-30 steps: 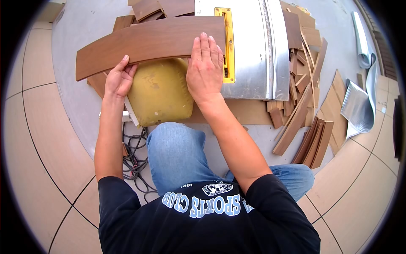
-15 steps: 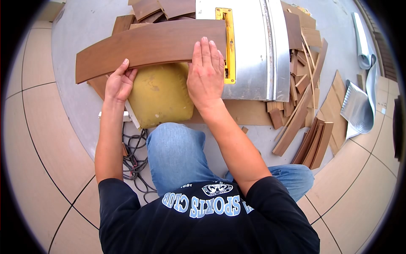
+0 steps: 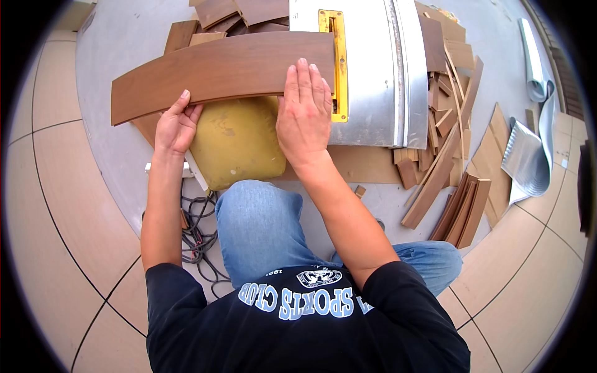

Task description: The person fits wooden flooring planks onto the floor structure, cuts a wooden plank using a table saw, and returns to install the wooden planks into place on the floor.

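Note:
A brown wooden floor plank (image 3: 205,68) lies across in front of me, its right end on a silver metal saw table (image 3: 370,81) beside a yellow slotted insert (image 3: 340,74). My left hand (image 3: 176,127) holds the plank's near edge, thumb over the top and fingers partly hidden underneath. Flat on the plank near its right end rests my right hand (image 3: 305,112), fingers stretched out close to the insert. Whether a blade touches the plank cannot be seen. Below the plank sits a dirty yellow rounded housing (image 3: 239,143).
Wood offcuts (image 3: 444,118) are heaped right of the saw table, with more plank pieces (image 3: 217,12) behind. A black tangled cable (image 3: 199,230) lies near my left knee. Silver foil sheeting (image 3: 528,155) curls at the far right.
Both hands keep the same hold on the plank. Plank, hands and saw table sit only very slightly differently in the view.

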A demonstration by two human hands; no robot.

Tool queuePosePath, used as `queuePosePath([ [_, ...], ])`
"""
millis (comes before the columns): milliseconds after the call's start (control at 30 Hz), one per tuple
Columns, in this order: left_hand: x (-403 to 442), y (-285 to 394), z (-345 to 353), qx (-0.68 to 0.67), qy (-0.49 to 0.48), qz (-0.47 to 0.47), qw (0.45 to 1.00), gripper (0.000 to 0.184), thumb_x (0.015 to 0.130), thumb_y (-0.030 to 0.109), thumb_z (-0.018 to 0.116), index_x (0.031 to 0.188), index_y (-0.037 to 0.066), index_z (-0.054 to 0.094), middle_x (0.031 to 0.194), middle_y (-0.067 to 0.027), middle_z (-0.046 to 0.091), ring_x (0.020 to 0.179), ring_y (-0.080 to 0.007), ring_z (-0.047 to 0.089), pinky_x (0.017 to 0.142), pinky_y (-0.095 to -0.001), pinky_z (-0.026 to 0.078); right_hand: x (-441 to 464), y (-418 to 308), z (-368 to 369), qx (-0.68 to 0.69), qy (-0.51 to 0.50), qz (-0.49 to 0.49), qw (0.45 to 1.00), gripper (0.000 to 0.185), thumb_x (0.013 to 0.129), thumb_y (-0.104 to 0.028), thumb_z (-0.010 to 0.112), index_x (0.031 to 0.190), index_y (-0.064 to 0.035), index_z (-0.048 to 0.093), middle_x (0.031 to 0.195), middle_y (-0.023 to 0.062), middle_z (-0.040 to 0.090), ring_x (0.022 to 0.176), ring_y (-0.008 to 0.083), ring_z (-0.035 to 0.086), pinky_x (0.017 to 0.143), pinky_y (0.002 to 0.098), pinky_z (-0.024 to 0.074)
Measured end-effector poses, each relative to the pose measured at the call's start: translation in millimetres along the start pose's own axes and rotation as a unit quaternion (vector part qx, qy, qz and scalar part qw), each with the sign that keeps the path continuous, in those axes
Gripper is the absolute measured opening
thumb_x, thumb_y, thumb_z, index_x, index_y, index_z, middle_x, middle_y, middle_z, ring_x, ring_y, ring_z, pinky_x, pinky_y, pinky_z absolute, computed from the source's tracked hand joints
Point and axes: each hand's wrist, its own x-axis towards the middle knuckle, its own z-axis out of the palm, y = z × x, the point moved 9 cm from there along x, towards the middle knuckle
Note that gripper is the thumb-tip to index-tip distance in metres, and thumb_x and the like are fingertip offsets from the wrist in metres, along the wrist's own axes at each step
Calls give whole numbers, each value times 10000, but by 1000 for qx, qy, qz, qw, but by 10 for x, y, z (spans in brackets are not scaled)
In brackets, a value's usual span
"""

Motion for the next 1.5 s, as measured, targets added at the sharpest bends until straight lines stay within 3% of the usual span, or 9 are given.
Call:
queuePosePath([
  [1167, -69, 2, -7, 3, -3, 7, 1000, 287, 1031, 48, 634, 1313, 35, 585, 1277, -93, 659, 1226, -237, 633, 1157, -438, 500, -49, -25, -19, -2, 7, -6, 1000, 588, 950, -195, 672, 1486, 0, 528, 1576, 166, 499, 1481, 328, 437, 1237, 458, 281],
  [1233, -88, 5, 22, 2, -2, 19, 1000, 285, 1032, 48, 633, 1313, 34, 587, 1273, -93, 660, 1220, -234, 634, 1156, -437, 499, -48, -24, -45, 21, 16, -2, 1000, 486, 993, -165, 546, 1447, 9, 565, 1558, 149, 525, 1479, 299, 446, 1243, 443, 292],
  [1500, -118, -3, -77, -3, 13, 29, 999, 260, 1042, 66, 624, 1297, 23, 597, 1261, -96, 665, 1205, -219, 640, 1139, -407, 520, -53, -10, -75, 42, 10, -17, 999, 527, 952, -207, 634, 1431, 7, 583, 1553, 145, 531, 1466, 295, 457, 1219, 450, 311],
])
